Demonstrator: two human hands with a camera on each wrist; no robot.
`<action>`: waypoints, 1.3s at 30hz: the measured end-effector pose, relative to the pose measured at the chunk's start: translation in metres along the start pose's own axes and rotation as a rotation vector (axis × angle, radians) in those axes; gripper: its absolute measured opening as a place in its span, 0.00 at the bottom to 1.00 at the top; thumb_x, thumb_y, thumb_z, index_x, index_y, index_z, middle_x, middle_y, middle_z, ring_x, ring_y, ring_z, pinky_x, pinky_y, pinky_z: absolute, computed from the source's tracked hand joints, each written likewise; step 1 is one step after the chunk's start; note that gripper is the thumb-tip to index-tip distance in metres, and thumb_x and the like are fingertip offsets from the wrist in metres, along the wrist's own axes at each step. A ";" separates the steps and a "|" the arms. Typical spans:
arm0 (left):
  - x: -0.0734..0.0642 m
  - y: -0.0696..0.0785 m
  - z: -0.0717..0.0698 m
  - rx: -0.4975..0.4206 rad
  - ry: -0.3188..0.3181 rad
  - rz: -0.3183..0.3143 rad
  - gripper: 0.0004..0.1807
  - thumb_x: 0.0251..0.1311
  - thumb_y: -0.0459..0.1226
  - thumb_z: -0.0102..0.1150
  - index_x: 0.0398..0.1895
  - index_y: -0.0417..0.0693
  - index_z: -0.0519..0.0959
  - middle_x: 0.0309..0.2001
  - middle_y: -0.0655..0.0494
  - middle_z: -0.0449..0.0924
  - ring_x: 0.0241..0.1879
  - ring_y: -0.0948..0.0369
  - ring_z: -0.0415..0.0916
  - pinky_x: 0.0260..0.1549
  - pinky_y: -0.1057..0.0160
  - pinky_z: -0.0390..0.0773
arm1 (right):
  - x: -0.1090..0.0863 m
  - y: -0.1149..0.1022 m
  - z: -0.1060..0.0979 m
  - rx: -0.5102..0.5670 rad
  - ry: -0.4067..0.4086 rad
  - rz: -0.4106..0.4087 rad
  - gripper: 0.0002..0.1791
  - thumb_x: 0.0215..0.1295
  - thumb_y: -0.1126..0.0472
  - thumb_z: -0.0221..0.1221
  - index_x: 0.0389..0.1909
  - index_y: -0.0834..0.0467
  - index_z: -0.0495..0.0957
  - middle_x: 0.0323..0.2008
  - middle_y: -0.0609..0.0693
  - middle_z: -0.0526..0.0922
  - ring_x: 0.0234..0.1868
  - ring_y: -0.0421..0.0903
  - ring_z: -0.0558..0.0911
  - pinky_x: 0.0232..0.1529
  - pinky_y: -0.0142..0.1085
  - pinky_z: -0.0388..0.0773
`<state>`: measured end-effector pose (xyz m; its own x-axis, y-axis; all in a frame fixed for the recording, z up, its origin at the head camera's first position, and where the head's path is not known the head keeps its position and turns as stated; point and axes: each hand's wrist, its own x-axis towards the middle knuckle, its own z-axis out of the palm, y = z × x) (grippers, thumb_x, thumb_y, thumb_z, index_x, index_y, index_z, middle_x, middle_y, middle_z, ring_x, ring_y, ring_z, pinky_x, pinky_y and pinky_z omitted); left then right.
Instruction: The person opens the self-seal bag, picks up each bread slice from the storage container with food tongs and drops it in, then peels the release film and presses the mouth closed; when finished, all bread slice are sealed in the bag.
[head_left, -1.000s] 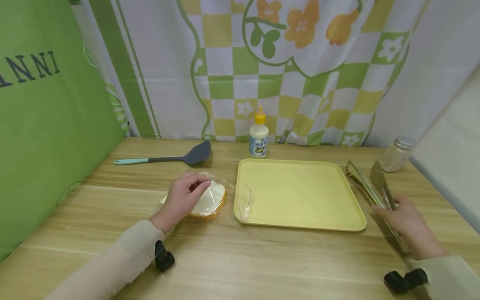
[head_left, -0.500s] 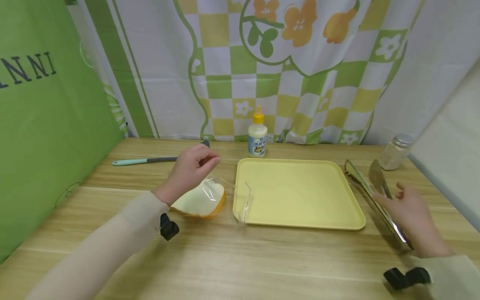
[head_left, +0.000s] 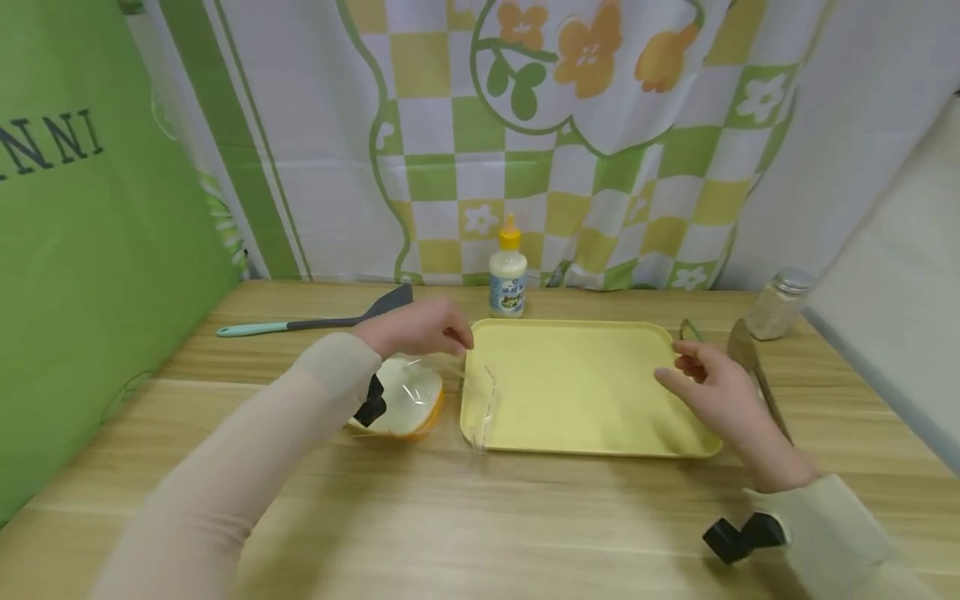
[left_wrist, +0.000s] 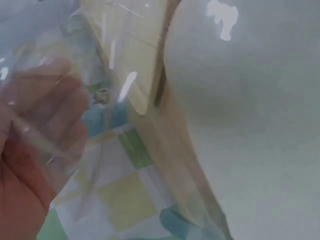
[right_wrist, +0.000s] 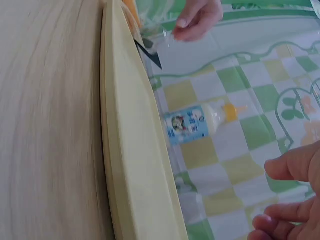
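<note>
My left hand (head_left: 423,325) pinches clear plastic near the left edge of the yellow tray (head_left: 577,392). The clear plastic bag (left_wrist: 127,85) stretches before the palm in the left wrist view. Inside it lies a thick white bread slice (head_left: 411,390) with an orange-brown crust, partly behind my left wrist. The bag's loose end overlaps the tray's left side. My right hand (head_left: 723,396) hovers over the tray's right edge, thumb and fingers apart with nothing between them. Metal tongs (head_left: 753,367) lie beyond it, partly hidden by the hand.
A squeeze bottle (head_left: 508,282) with a yellow cap stands behind the tray. A spatula (head_left: 322,323) with a mint handle lies at the back left. At the back right stands a glass jar (head_left: 778,308) with a silver lid. A checked cloth hangs behind the table.
My left hand has risen off the bread and moved right to the tray's left edge. My right hand has let go of the tongs and moved left over the tray's right edge.
</note>
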<state>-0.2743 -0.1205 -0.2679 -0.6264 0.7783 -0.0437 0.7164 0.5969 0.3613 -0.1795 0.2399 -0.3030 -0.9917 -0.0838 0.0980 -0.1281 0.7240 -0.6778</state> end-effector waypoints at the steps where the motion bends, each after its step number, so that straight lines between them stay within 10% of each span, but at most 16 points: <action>1: 0.001 -0.002 0.003 -0.037 -0.041 0.001 0.08 0.56 0.30 0.60 0.39 0.38 0.83 0.39 0.48 0.83 0.41 0.56 0.79 0.44 0.63 0.76 | 0.001 -0.004 0.004 0.006 -0.011 -0.014 0.33 0.68 0.50 0.51 0.63 0.72 0.60 0.53 0.70 0.69 0.53 0.64 0.69 0.51 0.54 0.68; 13: 0.006 -0.015 0.022 -0.129 -0.179 0.025 0.10 0.55 0.33 0.62 0.40 0.40 0.83 0.41 0.51 0.83 0.43 0.60 0.77 0.45 0.65 0.75 | 0.029 -0.048 0.057 0.155 -0.148 -0.152 0.20 0.66 0.57 0.55 0.54 0.64 0.73 0.49 0.61 0.78 0.49 0.55 0.77 0.47 0.46 0.75; 27: -0.011 -0.026 0.040 -0.318 -0.111 -0.057 0.09 0.52 0.30 0.63 0.38 0.41 0.84 0.41 0.53 0.83 0.45 0.61 0.76 0.48 0.61 0.74 | 0.048 -0.084 0.127 0.204 -0.235 -0.263 0.17 0.59 0.61 0.60 0.48 0.65 0.77 0.45 0.59 0.80 0.45 0.51 0.78 0.50 0.44 0.74; 39: -0.016 -0.036 0.059 -0.375 0.039 -0.002 0.04 0.57 0.33 0.60 0.28 0.42 0.82 0.28 0.59 0.80 0.31 0.65 0.73 0.35 0.66 0.74 | 0.047 -0.094 0.136 0.245 -0.255 -0.289 0.16 0.59 0.60 0.61 0.46 0.65 0.78 0.45 0.58 0.81 0.45 0.50 0.78 0.50 0.42 0.74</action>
<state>-0.2721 -0.1425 -0.3355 -0.6442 0.7648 -0.0119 0.5575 0.4802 0.6772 -0.2162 0.0742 -0.3338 -0.8826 -0.4466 0.1467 -0.3692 0.4654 -0.8044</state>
